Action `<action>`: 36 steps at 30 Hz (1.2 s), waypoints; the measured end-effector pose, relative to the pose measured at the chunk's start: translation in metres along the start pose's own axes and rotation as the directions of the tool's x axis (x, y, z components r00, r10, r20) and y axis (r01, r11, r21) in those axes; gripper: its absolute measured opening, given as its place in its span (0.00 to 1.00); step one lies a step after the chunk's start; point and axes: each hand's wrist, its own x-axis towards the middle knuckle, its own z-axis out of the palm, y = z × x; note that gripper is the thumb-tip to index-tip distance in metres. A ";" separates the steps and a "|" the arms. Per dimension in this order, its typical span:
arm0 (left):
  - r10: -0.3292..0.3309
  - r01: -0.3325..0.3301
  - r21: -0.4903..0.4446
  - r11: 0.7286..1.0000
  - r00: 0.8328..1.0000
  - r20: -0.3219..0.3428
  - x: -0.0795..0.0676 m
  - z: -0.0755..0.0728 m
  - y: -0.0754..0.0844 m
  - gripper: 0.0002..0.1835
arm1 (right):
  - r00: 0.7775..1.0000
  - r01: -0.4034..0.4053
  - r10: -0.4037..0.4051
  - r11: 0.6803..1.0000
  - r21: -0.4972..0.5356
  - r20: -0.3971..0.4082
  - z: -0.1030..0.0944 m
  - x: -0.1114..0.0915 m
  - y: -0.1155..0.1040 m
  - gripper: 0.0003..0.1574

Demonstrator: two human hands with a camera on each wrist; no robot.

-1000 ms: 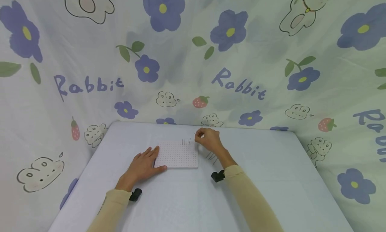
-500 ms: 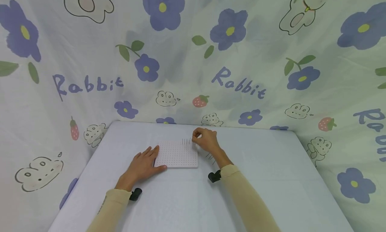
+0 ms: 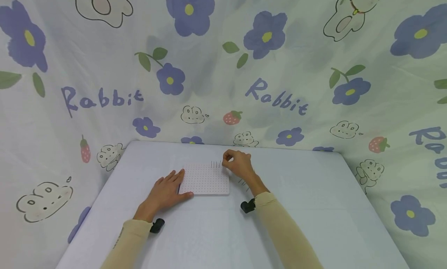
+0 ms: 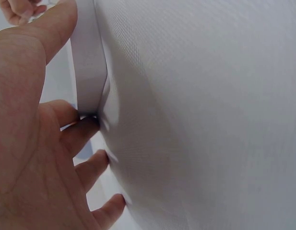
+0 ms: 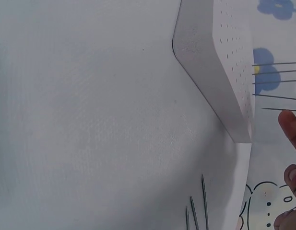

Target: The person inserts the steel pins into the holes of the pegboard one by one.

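Note:
A white board [image 3: 204, 181] dotted with rows of small holes lies on the table. My left hand [image 3: 167, 192] rests spread at its left front corner, the thumb on the front edge and the fingers along the left side. Several thin metal needles [image 3: 215, 164] stand in a row in the board's far right part. Beside them my right hand [image 3: 240, 163] pinches another needle [image 5: 277, 109] between thumb and finger. In the right wrist view its tip points at the board's holed face; whether it touches cannot be made out.
More loose needles [image 5: 205, 201] lie on the white tablecloth [image 3: 307, 207] to the right of the board, partly under my right forearm. A printed curtain [image 3: 209, 75] with flowers and rabbits hangs behind the table and along its sides.
My right hand has shifted slightly left to the end of the needle row, then dipped a little. The left hand and the board have stayed put.

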 end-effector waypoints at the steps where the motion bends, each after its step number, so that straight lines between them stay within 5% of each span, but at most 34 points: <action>1: 0.000 0.000 0.001 1.000 1.000 0.000 0.000 0.000 0.000 0.55 | 1.000 0.002 -0.002 1.000 0.005 0.000 0.000 0.000 0.000 0.01; 36: -0.009 0.009 0.008 1.000 1.000 0.009 0.001 0.000 0.000 0.55 | 1.000 -0.017 0.018 0.999 -0.038 0.020 0.011 -0.005 0.001 0.02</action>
